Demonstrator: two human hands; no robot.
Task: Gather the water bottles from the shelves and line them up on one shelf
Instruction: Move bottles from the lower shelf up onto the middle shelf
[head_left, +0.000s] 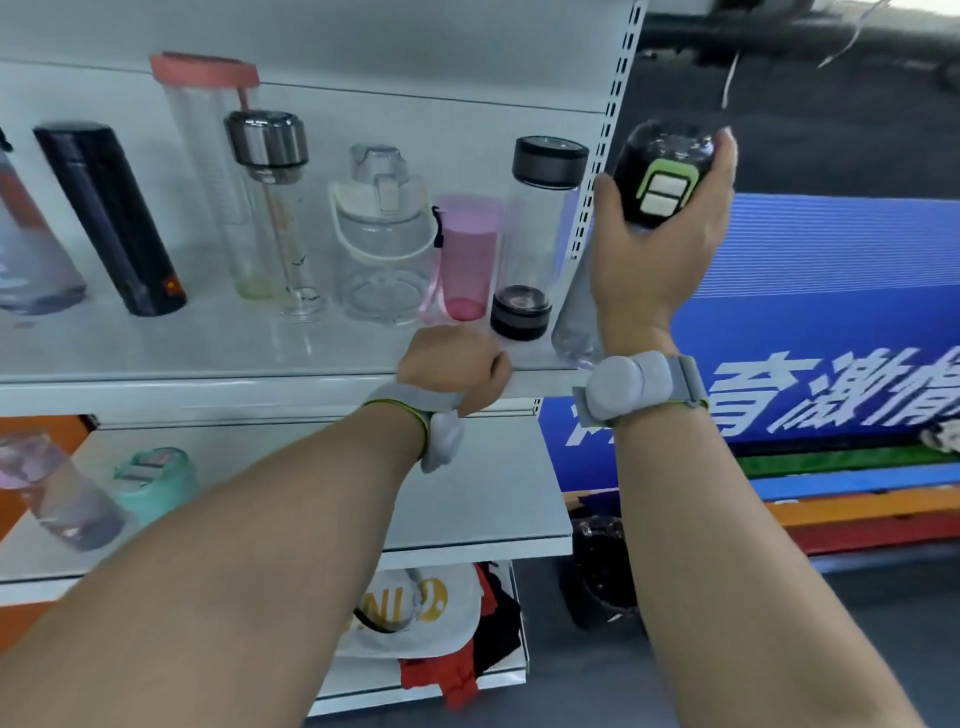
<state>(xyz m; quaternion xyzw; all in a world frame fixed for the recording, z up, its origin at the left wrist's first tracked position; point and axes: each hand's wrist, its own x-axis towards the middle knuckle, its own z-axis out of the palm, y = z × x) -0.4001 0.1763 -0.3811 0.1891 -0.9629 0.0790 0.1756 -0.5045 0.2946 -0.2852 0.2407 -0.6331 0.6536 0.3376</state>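
- Clear bottle: transparent plastic cylinder with a black cap carrying a green-and-white latch; held at 2 o'clock, its base at the right end of the upper shelf, just beside the perforated upright.
- Right hand: grip curled round the black cap, thumb on one side, fingers on the other.
- Left hand: at 6 o'clock of the row, grip curled into a loose fist holding nothing, resting at the shelf's front edge.
- Row on the upper shelf, from 3 toward 9 o'clock: glass bottle with black lid and base; pink translucent tumbler; squat clear jug with white handle; slim glass bottle with steel cap; tall clear tube with coral lid; matte black flask.
- Lower shelf, 8 o'clock: mint-green lidded cup; clear bottle with purplish cap.
- Grey wristbands on both wrists.
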